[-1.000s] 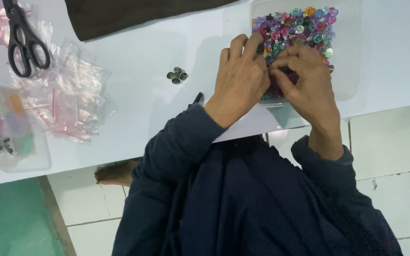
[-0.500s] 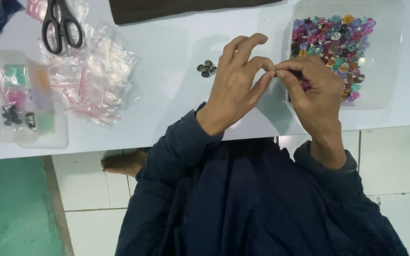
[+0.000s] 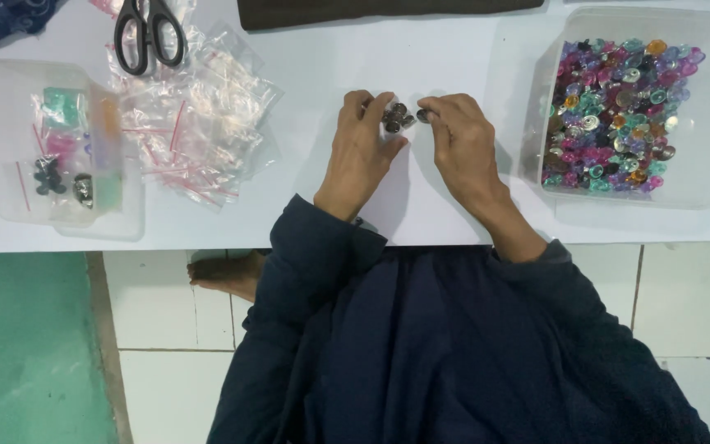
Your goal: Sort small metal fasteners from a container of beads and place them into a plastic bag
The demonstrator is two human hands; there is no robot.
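The little pile of dark metal bits (image 3: 396,117) sits under the left hand (image 3: 363,148), its grip pinching them, while the right hand (image 3: 462,148) pinches one bit (image 3: 423,116) just beside.

The left hand (image 3: 363,144) covers part of a small cluster of dark metallic pieces (image 3: 396,117), too small to identify. The right hand (image 3: 460,144) pinches 1 tiny piece (image 3: 423,116), mostly hidden by its fingertips. The scissors (image 3: 148,33), a dark cloth strip (image 3: 371,8) and a patterned blue fabric (image 3: 2,20) are cut off by the top edge. The contents of the small bags (image 3: 195,115) are unclear.
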